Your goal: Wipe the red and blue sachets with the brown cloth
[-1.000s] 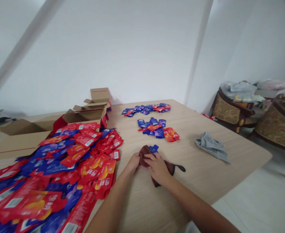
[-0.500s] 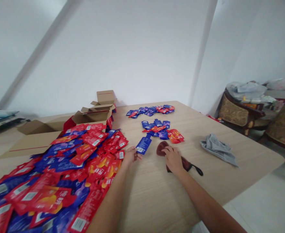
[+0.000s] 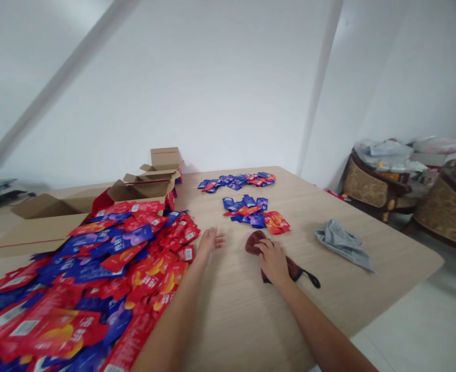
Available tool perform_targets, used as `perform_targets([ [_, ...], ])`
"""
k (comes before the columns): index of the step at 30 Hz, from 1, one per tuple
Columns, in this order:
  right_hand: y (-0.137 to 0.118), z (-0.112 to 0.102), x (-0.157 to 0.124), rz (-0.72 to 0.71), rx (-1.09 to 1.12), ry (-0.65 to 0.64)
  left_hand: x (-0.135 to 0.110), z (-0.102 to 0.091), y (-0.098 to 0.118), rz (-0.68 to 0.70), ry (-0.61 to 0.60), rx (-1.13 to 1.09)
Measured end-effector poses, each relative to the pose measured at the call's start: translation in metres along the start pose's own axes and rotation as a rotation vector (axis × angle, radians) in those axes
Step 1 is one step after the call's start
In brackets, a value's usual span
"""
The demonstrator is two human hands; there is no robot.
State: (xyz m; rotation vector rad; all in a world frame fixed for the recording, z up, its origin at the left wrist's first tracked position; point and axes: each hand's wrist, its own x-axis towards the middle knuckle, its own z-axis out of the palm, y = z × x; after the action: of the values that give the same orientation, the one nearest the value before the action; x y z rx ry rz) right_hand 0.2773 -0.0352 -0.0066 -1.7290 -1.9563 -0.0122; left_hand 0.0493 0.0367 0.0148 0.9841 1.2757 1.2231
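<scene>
My left hand [image 3: 211, 240], slightly smeared, is empty above the table beside the pile, its fingers stretched apart. Nearest to it is a heap of red and blue pouches [image 3: 150, 276] with printed fronts and barcodes. A blue pouch [image 3: 135, 236] lies on top of the heap. My right hand [image 3: 273, 261] is curled over a dark reddish-brown soft item [image 3: 292, 268] with a black loop at its end. The item lies on the table, and the hand hides its middle. Beyond the hands is a small group of blue and orange-red pouches [image 3: 247, 209].
Open cardboard boxes [image 3: 53, 227] stand behind the heap. Another row of pouches [image 3: 236, 181] lies at the table's far side. A grey cloth [image 3: 344, 243] rests on the right of the table [image 3: 243, 320]. Patterned chairs [image 3: 371, 188] with bags stand beyond.
My left hand has let go of a blue pouch, which now lies on the heap to the left. My right hand stays on the brown item. The view has shifted slightly.
</scene>
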Motion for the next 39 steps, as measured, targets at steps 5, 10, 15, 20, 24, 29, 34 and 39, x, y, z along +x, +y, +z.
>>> perform_targets([
  [5, 0.005, 0.004, 0.004, 0.024, 0.093, 0.042, 0.047, 0.061, -0.012, 0.274, -0.035, 0.571],
  [10, 0.014, 0.005, 0.013, 0.018, 0.208, 0.12, 0.078, 0.1, -0.015, 0.546, -0.249, 1.043],
  [15, 0.017, 0.003, 0.017, 0.029, 0.29, 0.187, 0.083, 0.113, -0.014, 0.549, -0.145, 1.322],
  [20, 0.019, 0.003, 0.018, 0.038, 0.351, 0.211, 0.057, 0.108, -0.02, 0.595, -0.086, 1.373],
  [24, 0.024, 0.006, 0.018, 0.059, 0.415, 0.276, 0.016, 0.088, -0.033, 0.661, -0.071, 1.293],
  [29, 0.026, 0.007, 0.015, 0.072, 0.476, 0.356, -0.04, 0.058, -0.035, 0.614, -0.124, 1.0],
  [34, 0.019, 0.002, 0.009, 0.08, 0.516, 0.427, -0.06, 0.05, -0.02, 0.267, -0.138, 0.475],
  [39, 0.011, -0.005, 0.003, 0.007, 0.462, 0.401, -0.042, 0.041, -0.006, -0.104, -0.404, 0.278],
])
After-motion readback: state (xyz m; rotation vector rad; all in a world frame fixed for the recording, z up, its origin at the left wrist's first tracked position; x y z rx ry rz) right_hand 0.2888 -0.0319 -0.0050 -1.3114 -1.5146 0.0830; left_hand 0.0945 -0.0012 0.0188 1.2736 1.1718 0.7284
